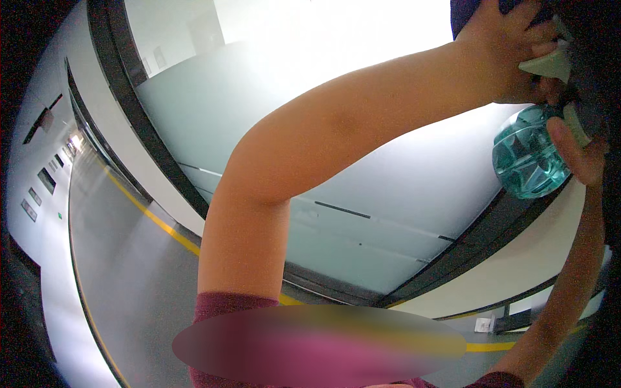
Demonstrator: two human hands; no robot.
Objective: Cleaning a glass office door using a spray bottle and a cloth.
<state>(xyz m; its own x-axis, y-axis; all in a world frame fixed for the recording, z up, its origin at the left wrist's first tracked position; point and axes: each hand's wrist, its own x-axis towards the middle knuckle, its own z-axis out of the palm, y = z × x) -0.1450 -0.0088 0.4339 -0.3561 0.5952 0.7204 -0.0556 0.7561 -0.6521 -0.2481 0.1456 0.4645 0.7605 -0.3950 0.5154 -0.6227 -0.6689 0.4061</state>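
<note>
From the lower left, my bare left arm rises to the elbow and bends across to the upper right. There my left hand [509, 41] has bent fingers around a pale curved piece [548, 65] against dark material; its grip is half lost in shadow. Below it is the rounded base of a transparent, bluish-green bottle [529, 157], tilted toward the camera. My right hand [580, 155] reaches up from the lower right, its fingers curled at the bottle's side. A second pale piece [577, 123] shows beside those fingers. The bottle's other end is hidden in the dark edge.
A glass partition [339, 242], frosted low down and dark-framed, stands behind my arms. The grey corridor floor [131, 252] runs off to the left, with a yellow line [145, 208] along it. Framed panels [47, 180] hang on the far-left wall. A blurred oval covers my torso.
</note>
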